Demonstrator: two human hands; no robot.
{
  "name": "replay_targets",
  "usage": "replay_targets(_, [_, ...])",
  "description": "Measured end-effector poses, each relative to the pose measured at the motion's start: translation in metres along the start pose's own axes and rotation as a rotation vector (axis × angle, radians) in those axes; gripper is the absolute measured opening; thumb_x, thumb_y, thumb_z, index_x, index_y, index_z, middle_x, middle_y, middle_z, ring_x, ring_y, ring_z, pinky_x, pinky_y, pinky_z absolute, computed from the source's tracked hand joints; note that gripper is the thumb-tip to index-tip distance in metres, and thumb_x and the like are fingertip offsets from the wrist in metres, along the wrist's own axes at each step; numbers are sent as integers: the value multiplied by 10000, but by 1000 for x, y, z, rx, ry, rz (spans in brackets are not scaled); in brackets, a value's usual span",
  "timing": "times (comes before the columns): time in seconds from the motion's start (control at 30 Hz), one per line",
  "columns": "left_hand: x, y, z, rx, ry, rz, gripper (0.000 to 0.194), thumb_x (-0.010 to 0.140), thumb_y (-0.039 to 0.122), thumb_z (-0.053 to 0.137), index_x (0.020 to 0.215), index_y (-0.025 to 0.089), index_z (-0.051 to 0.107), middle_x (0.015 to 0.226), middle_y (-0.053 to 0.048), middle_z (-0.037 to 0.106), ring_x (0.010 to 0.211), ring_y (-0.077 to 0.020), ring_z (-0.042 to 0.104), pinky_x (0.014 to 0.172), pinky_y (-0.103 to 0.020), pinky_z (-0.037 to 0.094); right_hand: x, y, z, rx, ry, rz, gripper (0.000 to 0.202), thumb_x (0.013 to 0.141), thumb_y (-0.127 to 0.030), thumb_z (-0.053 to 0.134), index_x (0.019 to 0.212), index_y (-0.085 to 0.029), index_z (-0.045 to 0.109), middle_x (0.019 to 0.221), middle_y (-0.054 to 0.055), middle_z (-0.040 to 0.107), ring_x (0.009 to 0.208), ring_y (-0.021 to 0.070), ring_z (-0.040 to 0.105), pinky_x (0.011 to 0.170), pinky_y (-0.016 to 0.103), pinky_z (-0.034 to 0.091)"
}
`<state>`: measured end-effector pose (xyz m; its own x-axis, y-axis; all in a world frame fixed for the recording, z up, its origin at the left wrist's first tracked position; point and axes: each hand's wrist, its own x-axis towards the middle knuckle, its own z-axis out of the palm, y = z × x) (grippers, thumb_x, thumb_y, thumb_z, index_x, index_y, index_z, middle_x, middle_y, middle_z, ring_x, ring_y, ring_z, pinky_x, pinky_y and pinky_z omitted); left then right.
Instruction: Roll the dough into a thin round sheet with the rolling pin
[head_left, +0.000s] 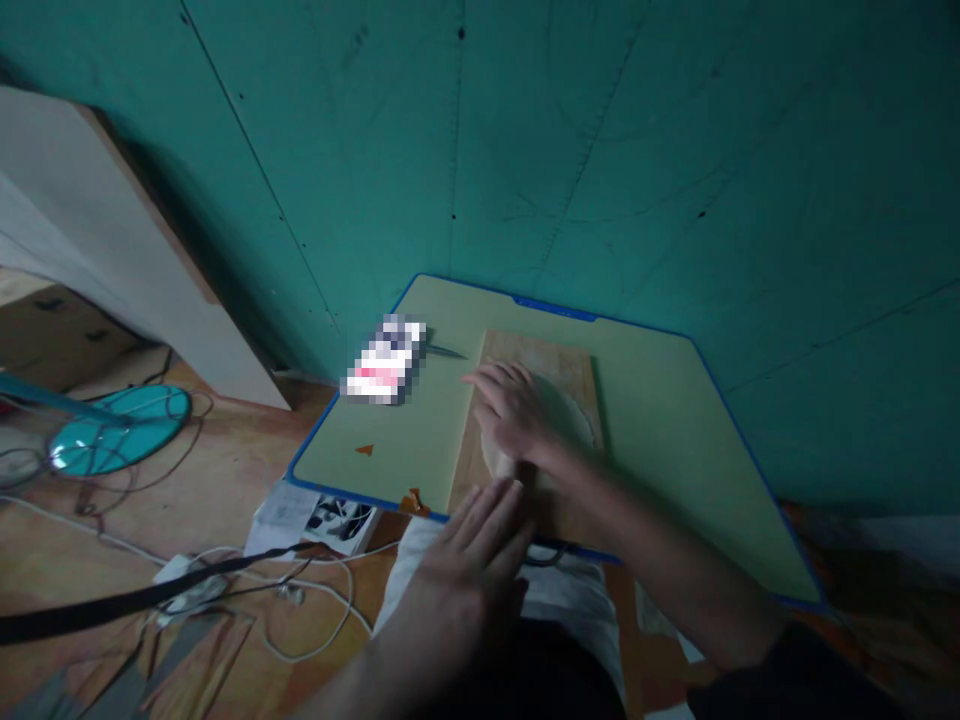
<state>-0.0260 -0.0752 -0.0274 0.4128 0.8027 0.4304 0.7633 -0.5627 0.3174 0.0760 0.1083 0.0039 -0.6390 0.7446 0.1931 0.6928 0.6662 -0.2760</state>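
A wooden board (469,455) lies on a small pale-green table, with a thin, pale, dough-like sheet (574,410) spread over it. The sheet's right edge is rounded and slightly ragged. My right hand (514,410) rests palm down across the sheet's left part, fingers stretched out and a little apart. Below that palm a pale, rounded part of the sheet shows; whether something lies inside it is hidden. My left hand (480,545) is at the board's near end with its fingers straight and side by side. Its fingertips reach the pale roll's near end, and its palm is hidden.
The blue-rimmed table (667,450) stands against a green wall. At its left are a blurred-out white item (386,360), a dark pointed tool (448,351) and an orange scrap (365,450). Cables, a power strip (187,585) and a turquoise stand base (124,430) are on the floor.
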Motion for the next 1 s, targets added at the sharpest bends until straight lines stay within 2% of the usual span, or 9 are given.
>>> replay_targets(0.13, [24, 20, 15, -75, 2, 182, 397, 971, 136, 487, 1350, 120, 605, 1497, -106, 558, 1510, -272, 328, 1191, -460, 415, -37, 37, -14, 10, -39, -85, 542, 846, -186, 442, 1362, -143, 603, 1465, 132, 545, 1423, 265, 372, 1211, 497, 241])
replay_targets(0.27, [32, 26, 23, -84, 47, 247, 319, 1012, 177, 485, 1278, 123, 653, 1395, -71, 653, 1445, -222, 446, 1226, -409, 366, -50, 52, -20, 18, -96, -148, 594, 844, -227, 448, 1420, -129, 553, 1539, 165, 455, 1462, 286, 320, 1213, 544, 231])
replay_targets(0.37, [21, 17, 22, -93, 40, 172, 314, 977, 137, 521, 1256, 139, 667, 1397, -72, 651, 1442, -239, 452, 1201, -426, 409, -36, 40, -15, 14, -96, -150, 607, 856, -236, 444, 1451, -146, 523, 1543, 141, 469, 1479, 280, 306, 1227, 552, 191])
replay_targets(0.5, [0, 2, 11, -127, 26, 27, 335, 881, 9, 502, 1096, 155, 713, 1438, -100, 613, 1522, -272, 304, 1157, -459, 465, -8, 12, -6, 6, -147, -137, 597, 896, -244, 432, 1487, -178, 484, 1529, 100, 508, 1483, 246, 326, 1242, 524, 150])
replay_targets(0.6, [-7, -4, 1, -162, 58, -24, 381, 843, -40, 428, 1041, 146, 695, 1485, -115, 567, 1541, -286, 247, 1145, -501, 469, 7, -3, -2, -14, -173, -107, 578, 919, -249, 436, 1492, -185, 479, 1533, 85, 508, 1496, 241, 311, 1248, 505, 133])
replay_targets(0.8, [-23, -14, -10, -97, 74, -49, 381, 863, 25, 466, 1159, 155, 667, 1539, -142, 504, 1503, -294, 348, 1144, -515, 462, 27, -27, 5, -52, -110, -17, 483, 950, -248, 440, 1416, -186, 550, 1479, 106, 549, 1454, 268, 363, 1231, 531, 172])
replay_targets(0.9, [-34, -23, -7, -19, 116, -66, 422, 876, 35, 475, 1239, 172, 641, 1573, -139, 458, 1493, -300, 367, 1129, -507, 478, 38, -38, 10, -50, -51, -57, 402, 949, -261, 477, 1322, -194, 612, 1400, 103, 605, 1383, 264, 441, 1226, 505, 196])
replay_targets(1.0, [-36, -29, -3, 32, 109, -55, 442, 875, 28, 484, 1261, 183, 632, 1572, -142, 458, 1495, -303, 362, 1125, -518, 478, 41, -38, 10, -26, 3, -75, 365, 945, -249, 488, 1266, -187, 650, 1338, 97, 645, 1321, 250, 496, 1202, 451, 260])
